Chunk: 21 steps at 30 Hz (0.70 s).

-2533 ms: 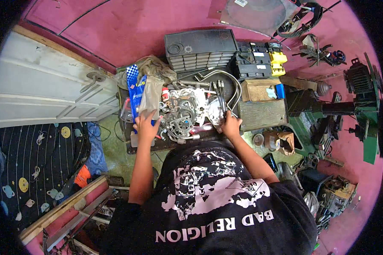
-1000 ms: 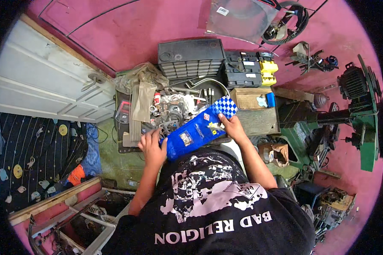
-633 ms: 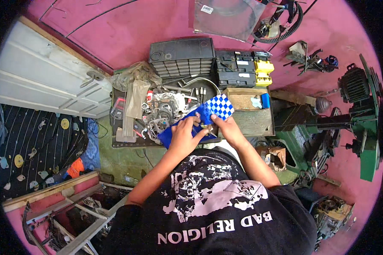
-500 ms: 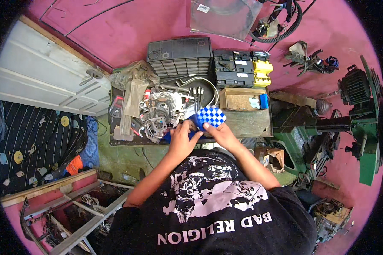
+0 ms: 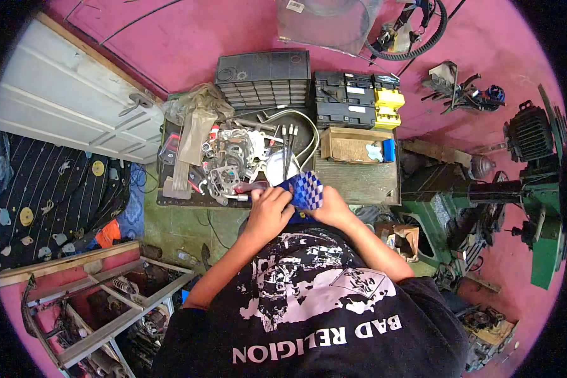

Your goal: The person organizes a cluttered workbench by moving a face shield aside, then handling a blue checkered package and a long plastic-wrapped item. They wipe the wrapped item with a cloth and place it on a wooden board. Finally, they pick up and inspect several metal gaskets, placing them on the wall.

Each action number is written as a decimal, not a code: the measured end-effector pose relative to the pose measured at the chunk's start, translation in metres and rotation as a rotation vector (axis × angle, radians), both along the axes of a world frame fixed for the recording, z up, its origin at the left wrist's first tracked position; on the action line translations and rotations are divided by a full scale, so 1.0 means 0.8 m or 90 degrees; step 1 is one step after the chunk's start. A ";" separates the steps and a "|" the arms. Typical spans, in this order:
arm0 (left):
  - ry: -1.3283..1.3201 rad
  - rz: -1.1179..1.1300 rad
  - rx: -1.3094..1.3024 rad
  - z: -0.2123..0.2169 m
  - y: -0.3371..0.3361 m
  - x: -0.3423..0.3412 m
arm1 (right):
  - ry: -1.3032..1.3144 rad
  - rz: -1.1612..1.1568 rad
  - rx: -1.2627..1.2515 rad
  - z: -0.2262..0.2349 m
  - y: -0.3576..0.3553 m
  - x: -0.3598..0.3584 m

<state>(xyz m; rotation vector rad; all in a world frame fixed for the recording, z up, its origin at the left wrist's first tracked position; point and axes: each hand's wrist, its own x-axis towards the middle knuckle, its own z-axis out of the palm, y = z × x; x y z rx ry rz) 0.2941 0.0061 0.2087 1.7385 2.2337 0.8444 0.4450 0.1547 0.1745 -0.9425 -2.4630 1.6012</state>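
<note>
A blue-and-white checkered piece [image 5: 307, 190], thin and flexible-looking, is held up between my hands at the table's front edge. I cannot tell whether it is cloth or a packet. My left hand [image 5: 269, 210] has its fingers curled and closed on its left side, where darker blue material shows. On the other side my right hand [image 5: 332, 209] grips its edge, with several fingers hidden behind it. Just beyond my left hand lies a pile of metal gaskets and small parts [image 5: 230, 165]. A white round thing [image 5: 278, 169] lies beyond the checkered piece.
The table [image 5: 359, 183] carries a black drawer cabinet [image 5: 263, 69], black batteries [image 5: 343, 113] with yellow ones beside them, and an open cardboard box [image 5: 346, 153]. A green drill press [image 5: 545, 246] stands at right, a metal frame [image 5: 116, 321] at lower left, a white door [image 5: 75, 94] at left.
The checkered piece has come down toward me and turned, its checkered face now darker. Both hands have drawn slightly nearer my body. The view has shifted a little.
</note>
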 end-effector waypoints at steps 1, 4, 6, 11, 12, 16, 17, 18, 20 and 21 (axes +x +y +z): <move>0.009 -0.011 -0.009 0.001 0.001 0.001 | 0.014 0.008 0.126 -0.009 0.004 0.003; 0.021 0.017 0.004 0.007 0.001 0.002 | -0.012 0.031 0.429 0.021 0.016 0.005; 0.022 0.019 0.016 0.008 0.002 0.002 | -0.036 0.069 0.431 0.036 0.018 0.005; -0.019 -0.062 0.106 0.016 0.011 0.010 | -0.058 0.286 0.410 0.039 0.013 0.004; 0.014 -0.045 0.117 0.018 0.013 0.011 | -0.042 0.335 0.406 0.038 0.016 -0.001; -0.027 0.180 -0.009 0.023 0.022 0.015 | 0.082 0.208 0.330 0.030 0.004 -0.010; -0.068 0.195 -0.059 0.016 0.021 0.013 | 0.086 0.184 0.349 0.014 0.005 -0.006; -0.105 0.195 -0.062 0.005 0.020 0.013 | 0.088 0.159 0.367 0.012 0.005 -0.006; -0.118 0.195 -0.049 -0.021 0.016 0.012 | 0.077 0.136 0.401 0.022 0.004 -0.010; -0.094 0.190 -0.038 -0.027 0.014 0.012 | 0.062 0.135 0.415 0.027 0.003 -0.011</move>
